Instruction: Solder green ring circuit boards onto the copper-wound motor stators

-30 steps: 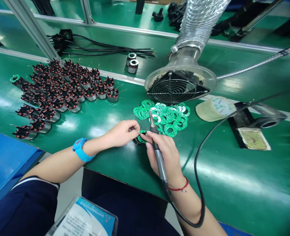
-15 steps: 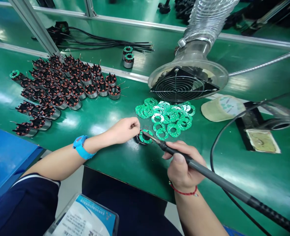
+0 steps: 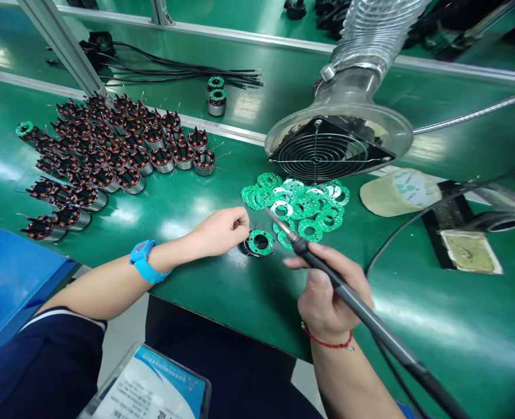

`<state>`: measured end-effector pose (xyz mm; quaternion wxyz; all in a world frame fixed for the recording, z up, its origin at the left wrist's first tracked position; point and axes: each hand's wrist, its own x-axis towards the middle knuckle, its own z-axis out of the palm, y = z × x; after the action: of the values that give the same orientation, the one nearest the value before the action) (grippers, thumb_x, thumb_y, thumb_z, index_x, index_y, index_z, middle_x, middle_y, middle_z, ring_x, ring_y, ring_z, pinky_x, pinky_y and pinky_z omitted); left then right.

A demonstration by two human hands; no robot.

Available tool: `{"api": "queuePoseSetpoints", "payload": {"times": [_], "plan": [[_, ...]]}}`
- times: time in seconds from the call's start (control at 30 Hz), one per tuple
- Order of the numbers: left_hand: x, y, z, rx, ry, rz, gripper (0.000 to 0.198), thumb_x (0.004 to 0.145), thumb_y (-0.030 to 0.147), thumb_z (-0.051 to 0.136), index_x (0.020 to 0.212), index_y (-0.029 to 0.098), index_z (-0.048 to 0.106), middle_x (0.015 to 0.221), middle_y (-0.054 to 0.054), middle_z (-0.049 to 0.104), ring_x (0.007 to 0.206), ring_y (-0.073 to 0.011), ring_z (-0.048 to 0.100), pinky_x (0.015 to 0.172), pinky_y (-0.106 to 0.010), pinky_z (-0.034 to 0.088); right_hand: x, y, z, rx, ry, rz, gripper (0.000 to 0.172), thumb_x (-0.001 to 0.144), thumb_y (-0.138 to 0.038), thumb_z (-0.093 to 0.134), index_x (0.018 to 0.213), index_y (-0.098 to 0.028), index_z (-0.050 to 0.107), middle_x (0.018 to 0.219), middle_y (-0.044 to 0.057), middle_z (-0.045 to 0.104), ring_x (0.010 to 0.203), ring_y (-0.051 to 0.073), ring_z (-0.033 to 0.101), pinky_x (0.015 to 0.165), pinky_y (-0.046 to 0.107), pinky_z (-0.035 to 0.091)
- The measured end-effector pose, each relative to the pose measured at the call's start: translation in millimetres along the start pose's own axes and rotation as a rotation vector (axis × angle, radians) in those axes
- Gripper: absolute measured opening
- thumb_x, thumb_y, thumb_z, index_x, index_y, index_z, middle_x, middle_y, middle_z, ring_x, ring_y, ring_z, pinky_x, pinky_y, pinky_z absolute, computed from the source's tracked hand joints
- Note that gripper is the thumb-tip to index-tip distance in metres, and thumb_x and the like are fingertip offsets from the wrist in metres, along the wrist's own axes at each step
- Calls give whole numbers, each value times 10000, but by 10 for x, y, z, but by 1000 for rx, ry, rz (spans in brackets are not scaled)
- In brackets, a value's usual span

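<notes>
A motor stator (image 3: 245, 249) topped by a green ring-shaped circuit board (image 3: 254, 247) stands on the bench just in front of me. My left hand (image 3: 226, 231) is closed in a pinch right at the stator's left edge; what the fingertips hold is hidden. In my right hand (image 3: 333, 291) is a soldering iron (image 3: 322, 265), gripped like a pen. Its tip points up and left, raised clear of the board on the stator. Behind the tip lies a loose pile of green ring boards (image 3: 307, 206).
Rows of wound stators (image 3: 128, 148) fill the bench at left. A fume extractor hood (image 3: 340, 145) hangs over the back of the board pile. To the right are a tape roll (image 3: 399, 192) and an iron stand with a sponge (image 3: 471, 250). Two board-topped stators (image 3: 217, 103) and black cables (image 3: 187, 71) lie behind.
The soldering iron's tip has lifted off the ring board and moved up and right. My left hand has stayed at the stator.
</notes>
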<state>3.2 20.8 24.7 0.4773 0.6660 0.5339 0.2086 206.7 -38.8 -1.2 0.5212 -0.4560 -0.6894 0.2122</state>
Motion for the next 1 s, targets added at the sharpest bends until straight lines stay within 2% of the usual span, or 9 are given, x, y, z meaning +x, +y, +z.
{"api": "queuePoseSetpoints", "payload": {"times": [0.07, 0.23, 0.3, 0.43, 0.53, 0.6, 0.67, 0.8, 1.0], "plan": [[-4, 17, -8, 17, 1, 3, 92, 774, 129, 482, 698, 180, 489, 626, 50, 493, 600, -108, 445, 569, -246, 334, 34, -11, 54, 4, 7, -9, 371, 949, -261, 495, 1320, -245, 505, 897, 45, 752, 801, 227, 726, 759, 424, 570], [1, 43, -8, 49, 12, 20, 101, 776, 135, 481, 686, 182, 477, 627, 46, 501, 609, -113, 453, 582, -248, 340, 137, -8, 160, -199, -367, -99, 511, 894, -227, 549, 1389, -284, 437, 1259, 84, 669, 1171, 282, 607, 981, 518, 500], [1, 40, -5, 58, 14, 27, 109, 781, 132, 481, 685, 183, 471, 635, 43, 512, 621, -116, 465, 584, -248, 346, 152, 0, 182, -226, -421, -128, 580, 870, -192, 542, 1422, -287, 390, 1317, 88, 629, 1195, 288, 579, 994, 538, 487], [-34, 10, -37, 96, 1, 15, 21, 838, 181, 508, 832, 177, 528, 731, 17, 583, 686, -137, 538, 625, -263, 401, 150, 24, 187, -237, -387, -116, 592, 879, -150, 522, 1430, -289, 356, 1263, 87, 650, 1122, 259, 606, 952, 496, 511], [-89, -14, -94, 219, -102, 96, 143, 861, 280, 566, 960, 177, 552, 865, -22, 622, 774, -165, 573, 682, -282, 429, 147, 66, 150, -260, -310, -102, 616, 868, -227, 617, 1426, -272, 360, 1234, 100, 656, 1120, 269, 600, 938, 484, 516], [-119, -22, -127, 349, -184, 183, 87, 852, 240, 570, 916, 181, 569, 889, -28, 616, 785, -169, 560, 697, -286, 416, 144, 99, 119, -246, -295, -77, 641, 860, -256, 641, 1432, -267, 350, 1253, 101, 642, 1160, 272, 588, 958, 485, 506], [-132, -24, -139, 413, -163, 243, 57, 859, 161, 516, 851, 180, 569, 869, -26, 602, 784, -167, 543, 707, -288, 403, 140, 124, 98, -235, -302, -58, 616, 868, -251, 626, 1424, -273, 361, 1272, 98, 629, 1182, 269, 582, 970, 481, 498], [-111, -21, -102, 236, -7, 304, 116, 874, 126, 486, 799, 176, 559, 813, -9, 573, 782, -149, 530, 731, -274, 411, 124, 109, 118, -305, -279, -85, 594, 867, -300, 648, 1403, -281, 391, 1191, 90, 665, 1098, 282, 605, 915, 482, 500], [-73, -5, -22, -57, -15, 178, 49, 839, 156, 559, 794, 166, 573, 766, 12, 574, 692, -118, 519, 677, -251, 430, 118, -17, 189, -357, -260, -221, 656, 870, -284, 641, 1448, -290, 331, 1273, 104, 641, 1208, 309, 541, 977, 522, 447]]}}
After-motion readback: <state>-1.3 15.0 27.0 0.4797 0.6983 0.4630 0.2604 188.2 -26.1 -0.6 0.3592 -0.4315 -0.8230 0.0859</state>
